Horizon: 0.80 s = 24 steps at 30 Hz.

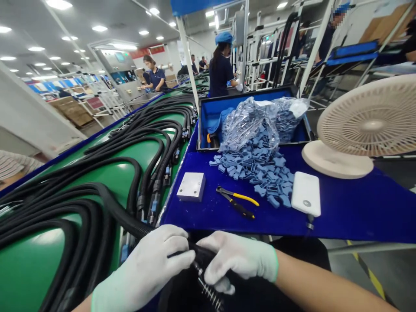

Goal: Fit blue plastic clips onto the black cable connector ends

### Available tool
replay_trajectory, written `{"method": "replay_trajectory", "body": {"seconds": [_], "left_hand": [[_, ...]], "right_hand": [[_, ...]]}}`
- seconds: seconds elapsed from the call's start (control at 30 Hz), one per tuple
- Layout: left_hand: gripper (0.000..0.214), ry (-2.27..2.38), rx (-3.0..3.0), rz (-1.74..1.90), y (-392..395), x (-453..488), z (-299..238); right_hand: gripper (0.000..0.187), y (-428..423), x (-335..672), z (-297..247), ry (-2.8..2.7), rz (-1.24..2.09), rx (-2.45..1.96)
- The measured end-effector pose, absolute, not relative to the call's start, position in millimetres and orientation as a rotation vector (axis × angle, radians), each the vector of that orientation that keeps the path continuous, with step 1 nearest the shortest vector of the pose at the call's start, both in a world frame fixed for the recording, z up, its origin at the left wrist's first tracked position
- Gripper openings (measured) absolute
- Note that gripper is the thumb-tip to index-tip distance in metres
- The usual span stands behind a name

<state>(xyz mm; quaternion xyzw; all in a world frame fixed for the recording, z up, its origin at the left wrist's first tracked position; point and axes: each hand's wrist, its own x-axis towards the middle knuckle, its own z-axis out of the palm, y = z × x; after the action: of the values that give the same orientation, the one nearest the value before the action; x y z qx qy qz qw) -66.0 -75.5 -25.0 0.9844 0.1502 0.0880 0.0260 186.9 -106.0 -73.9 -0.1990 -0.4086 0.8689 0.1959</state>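
Both my hands wear white gloves and meet at the table's front edge. My left hand (152, 260) is wrapped round a black corrugated hose (118, 212), which runs back over the green surface to the left. Close beside it, my right hand (234, 258) grips the dark end of the hose, thumb and fingers closed. Below the hands a metal spring (210, 294) on a thin rod points down and right; how it joins the hose is hidden by my fingers. Blue clips (125, 252) sit on neighbouring hose ends.
A green conveyor (29, 268) carries several black hoses. On the blue tabletop (351, 212) lie yellow-black cutting pliers (238, 202), a white block (191, 186), a pile of blue plastic pieces (260, 169), a white power bank (306, 193) and a fan (367, 121). Behind stands a bin (208, 119); co-workers are farther back.
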Motion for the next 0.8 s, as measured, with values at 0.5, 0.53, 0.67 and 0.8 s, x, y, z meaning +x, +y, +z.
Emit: {"method": "replay_trajectory", "body": {"seconds": [0.5, 0.53, 0.67, 0.8], "left_hand": [[0.028, 1.409, 2.096, 0.452, -60.7, -46.7, -36.4], [0.031, 1.444, 2.027, 0.473, -59.8, -42.6, -30.8], [0.042, 1.54, 1.755, 0.539, -56.5, -29.4, -9.1], [0.054, 1.542, 1.625, 0.627, -51.1, -24.4, 4.5]], "right_hand": [[0.015, -60.8, 242.8, -78.9, -2.165, 0.138, -1.919], [0.009, -58.3, 242.9, -84.8, -2.183, 0.133, -1.92], [0.01, -57.2, 239.1, -87.4, -1.936, 0.539, -1.819], [0.012, -65.7, 225.4, -69.9, -1.909, 0.761, -1.445]]}}
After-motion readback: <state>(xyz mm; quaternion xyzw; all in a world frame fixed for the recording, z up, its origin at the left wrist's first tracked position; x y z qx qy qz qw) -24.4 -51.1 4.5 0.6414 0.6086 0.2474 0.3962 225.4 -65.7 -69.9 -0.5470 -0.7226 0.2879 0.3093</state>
